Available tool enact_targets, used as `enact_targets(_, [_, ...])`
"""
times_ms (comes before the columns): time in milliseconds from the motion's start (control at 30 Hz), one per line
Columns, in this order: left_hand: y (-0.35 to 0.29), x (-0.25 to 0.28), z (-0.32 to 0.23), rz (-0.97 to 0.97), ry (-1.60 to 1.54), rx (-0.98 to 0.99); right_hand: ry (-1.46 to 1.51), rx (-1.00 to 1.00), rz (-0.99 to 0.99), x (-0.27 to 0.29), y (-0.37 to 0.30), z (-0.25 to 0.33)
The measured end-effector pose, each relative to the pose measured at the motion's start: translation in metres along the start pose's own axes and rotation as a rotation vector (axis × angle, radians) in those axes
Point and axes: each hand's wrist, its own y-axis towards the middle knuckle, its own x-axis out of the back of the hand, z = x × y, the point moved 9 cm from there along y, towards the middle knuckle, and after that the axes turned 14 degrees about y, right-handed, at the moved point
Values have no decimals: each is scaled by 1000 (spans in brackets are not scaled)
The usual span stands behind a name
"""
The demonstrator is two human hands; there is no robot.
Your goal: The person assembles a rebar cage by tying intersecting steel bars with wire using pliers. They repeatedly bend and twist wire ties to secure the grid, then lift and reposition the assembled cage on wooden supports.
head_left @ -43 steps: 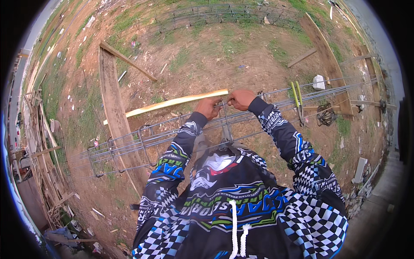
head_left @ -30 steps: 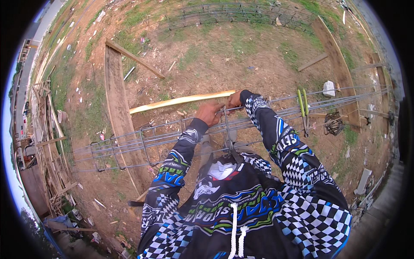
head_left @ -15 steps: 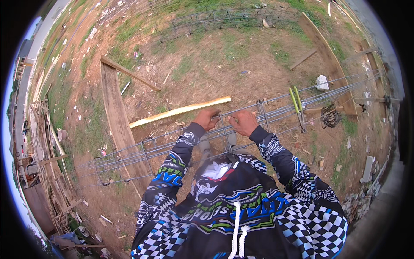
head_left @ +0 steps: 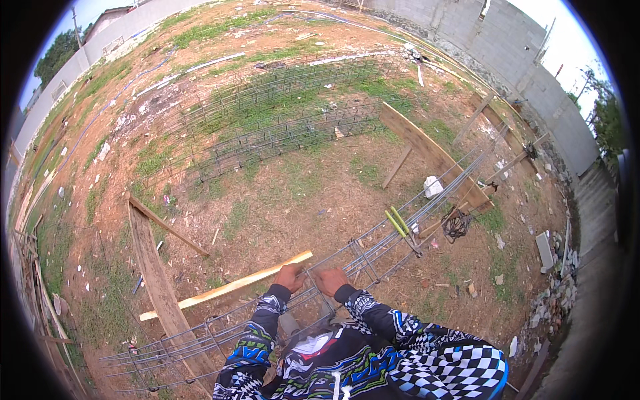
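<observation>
A long rebar cage (head_left: 227, 322) of steel bars and square stirrups runs crosswise in front of me, rising toward the right. My left hand (head_left: 291, 277) and my right hand (head_left: 329, 281) are close together at its top bar, one on either side of a stirrup. Both have their fingers curled in. Whatever is between the fingertips is too small or hidden. To the right, a tying nipper with yellow-green handles (head_left: 398, 222) rests across the bars, jaws toward me. A coil of dark wire (head_left: 456, 227) hangs or lies beside the cage beyond it.
Wooden boards on the left (head_left: 155, 273) and right (head_left: 433, 159) stand under the cage. A pale wood strip (head_left: 227, 288) lies behind my hands. Beyond are more rebar cages (head_left: 287, 137), a white block (head_left: 433, 187) and a grey wall (head_left: 493, 47). Rubble (head_left: 553, 300) lines the right side.
My view has tipped up and swung, so the far cages and wall now show and my hands appear lower. The hands stay together at the stirrup; the nipper remains on the bars.
</observation>
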Motion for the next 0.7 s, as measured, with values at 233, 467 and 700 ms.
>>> enact_targets(233, [-6,-1,7,-10,-80,-12,116,-46,459,-36,30,-2])
enact_targets(467, [-3,-8,18,19,-86,12,-137,230,314,-3,23,29])
enact_targets(700, [-2,-3,1,28,-46,-19,-319,408,114,31,12,64])
